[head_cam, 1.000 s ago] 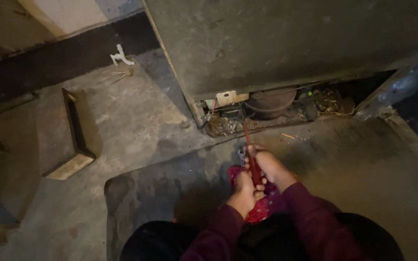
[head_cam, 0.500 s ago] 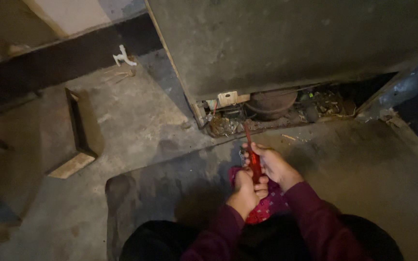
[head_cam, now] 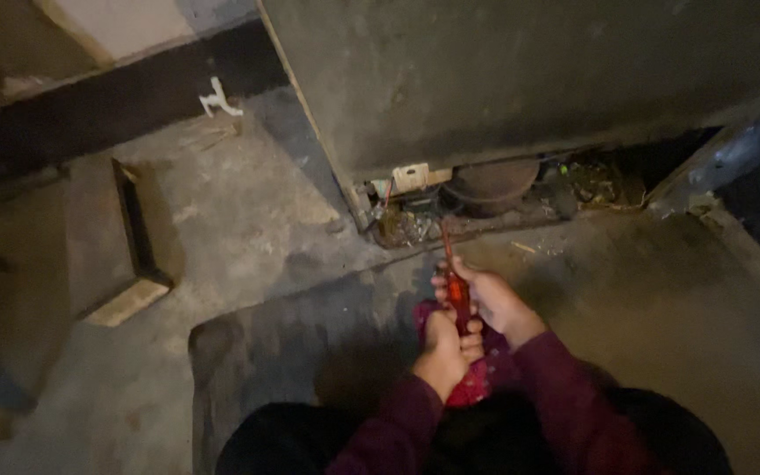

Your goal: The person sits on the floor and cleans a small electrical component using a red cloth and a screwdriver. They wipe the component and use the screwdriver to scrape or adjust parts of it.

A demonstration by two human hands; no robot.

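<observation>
Screwdriver (head_cam: 455, 283) with a red handle sits in both hands, low and central in the head view, its thin shaft pointing up toward the open gap along the bottom of a big grey appliance (head_cam: 521, 79). The right hand (head_cam: 490, 299) has its fingers wrapped closed around the upper part of the handle, and the left hand (head_cam: 444, 350) is closed just below it, fingers curled over the lower end and over a pink cloth (head_cam: 472, 387) that lies beneath the hands. The tip reaches toward the appliance's lower edge; whether it touches anything there is too dark to tell.

Inside the gap a round dark compressor (head_cam: 493, 183) sits beside a small pale box with wires (head_cam: 410, 176), with dust and debris scattered along the opening. The floor (head_cam: 248, 229) is bare grey concrete; a darker mat (head_cam: 292, 352) lies under the person's knees. Toward the floor's left edge a flat panel (head_cam: 90, 237) lies on its own, and a small white fitting (head_cam: 218, 98) lies near the far wall.

As a judgement, the base appears already opened, with the tool only now being aimed at the parts inside, so the work within looks barely begun.
</observation>
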